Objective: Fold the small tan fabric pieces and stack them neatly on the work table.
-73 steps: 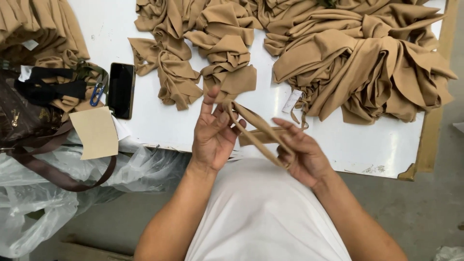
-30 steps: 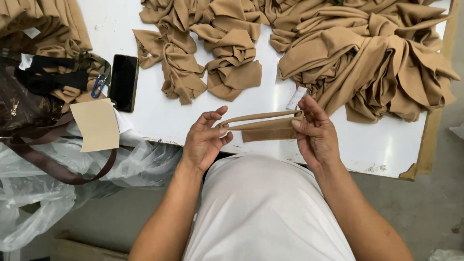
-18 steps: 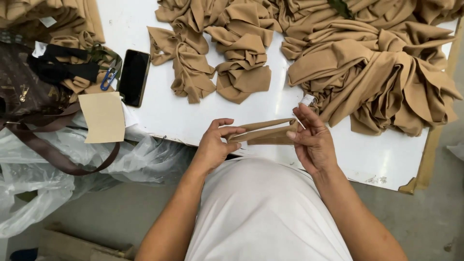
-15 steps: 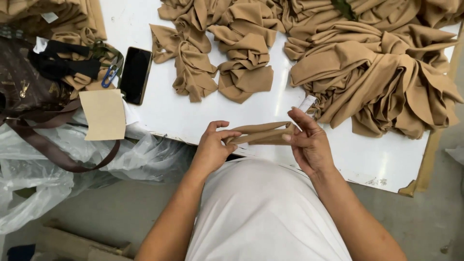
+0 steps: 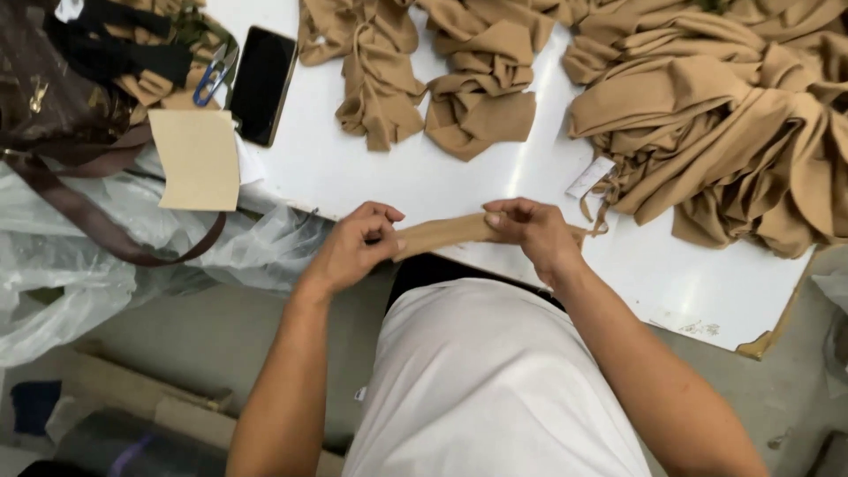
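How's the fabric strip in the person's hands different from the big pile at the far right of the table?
The strip is narrow, pulled flat between the left hand and right hand; the big pile is wide, rumpled and heaped loose on the white table. The strip is held at the table's edge; nobody touches the pile. Both are tan.

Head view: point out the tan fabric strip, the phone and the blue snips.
tan fabric strip (image 5: 442, 235), head view, middle of the stretch between the hands.
phone (image 5: 263, 85), head view, centre of the dark screen.
blue snips (image 5: 212, 78), head view, blue handle loop.

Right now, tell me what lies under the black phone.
The black phone lies flat on the white table; its near end overlaps white paper beside the tan card. Whatever else sits beneath it is covered.
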